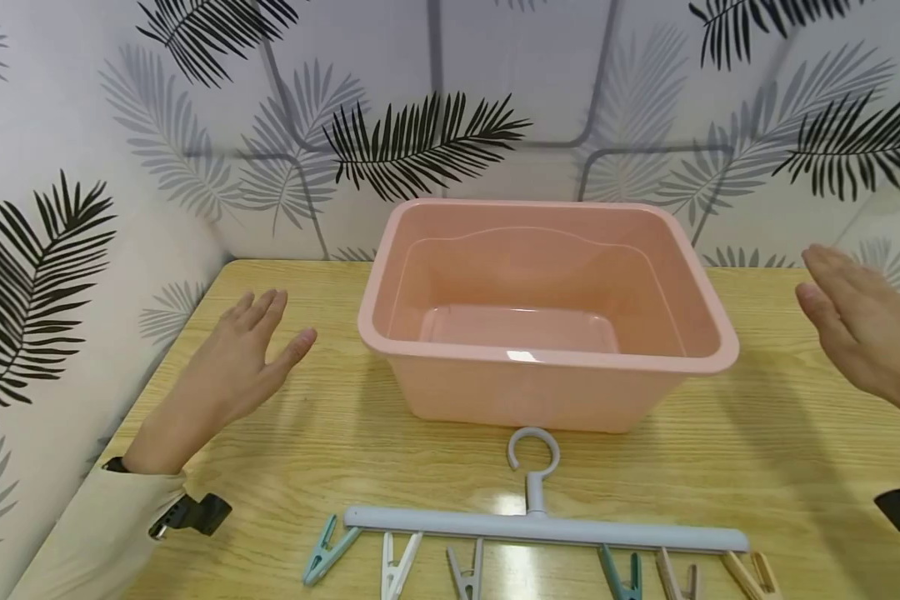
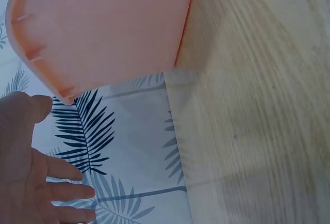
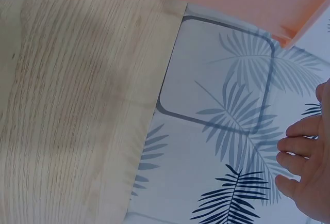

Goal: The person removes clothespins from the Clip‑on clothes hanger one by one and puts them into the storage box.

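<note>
A pink plastic basin [image 1: 521,396] stands on the wooden table, its inside bare to the bottom. To its left, apart from it, my left hand [image 1: 232,367] is held over the table with fingers extended and thumb spread. My right hand [image 1: 870,333] is off to the basin's right, fingers straight, holding nothing. In front of the basin lies a grey-blue hanger [image 1: 547,527] with a hook [image 1: 534,450] pointing at the basin. Several clothespins hang along its bar, among them a light teal clothespin [image 1: 328,552], a white clothespin [image 1: 399,568] and a beige clothespin [image 1: 753,575].
Behind the table and along its left side hangs a white cloth [image 1: 450,75] with black and grey leaf prints. The wooden table [image 1: 285,492] reaches to this cloth at the back. Dark wrist straps [image 1: 191,514] sit at my wrists.
</note>
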Tool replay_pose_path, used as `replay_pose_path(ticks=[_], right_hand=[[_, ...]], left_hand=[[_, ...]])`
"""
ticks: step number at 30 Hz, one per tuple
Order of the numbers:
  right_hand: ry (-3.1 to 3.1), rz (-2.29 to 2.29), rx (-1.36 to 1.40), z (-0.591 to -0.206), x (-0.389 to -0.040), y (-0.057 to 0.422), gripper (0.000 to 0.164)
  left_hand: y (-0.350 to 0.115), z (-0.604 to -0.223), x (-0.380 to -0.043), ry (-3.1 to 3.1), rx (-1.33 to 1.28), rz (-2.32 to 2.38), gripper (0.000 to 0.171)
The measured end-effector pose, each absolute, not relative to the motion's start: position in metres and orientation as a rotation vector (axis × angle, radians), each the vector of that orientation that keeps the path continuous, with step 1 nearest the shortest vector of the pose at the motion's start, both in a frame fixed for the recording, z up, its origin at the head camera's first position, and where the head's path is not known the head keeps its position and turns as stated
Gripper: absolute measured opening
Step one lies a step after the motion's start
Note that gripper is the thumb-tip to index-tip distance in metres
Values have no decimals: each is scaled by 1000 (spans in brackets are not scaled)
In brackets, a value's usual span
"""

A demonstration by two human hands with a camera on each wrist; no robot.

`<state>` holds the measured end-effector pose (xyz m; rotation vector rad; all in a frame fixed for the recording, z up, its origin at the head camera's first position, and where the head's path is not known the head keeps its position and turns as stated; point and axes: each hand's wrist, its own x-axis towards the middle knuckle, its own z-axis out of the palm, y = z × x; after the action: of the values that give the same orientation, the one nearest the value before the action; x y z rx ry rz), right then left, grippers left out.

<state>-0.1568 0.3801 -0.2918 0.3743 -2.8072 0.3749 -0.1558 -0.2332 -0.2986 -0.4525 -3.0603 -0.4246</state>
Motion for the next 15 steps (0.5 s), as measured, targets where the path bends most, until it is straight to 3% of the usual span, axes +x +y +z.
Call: replay_pose_path(ticks=[15], right_hand=[[-2756,330,425,-290,-154,367,57]], left_hand=[[-214,-311,-133,-3028,-465,-485,81]])
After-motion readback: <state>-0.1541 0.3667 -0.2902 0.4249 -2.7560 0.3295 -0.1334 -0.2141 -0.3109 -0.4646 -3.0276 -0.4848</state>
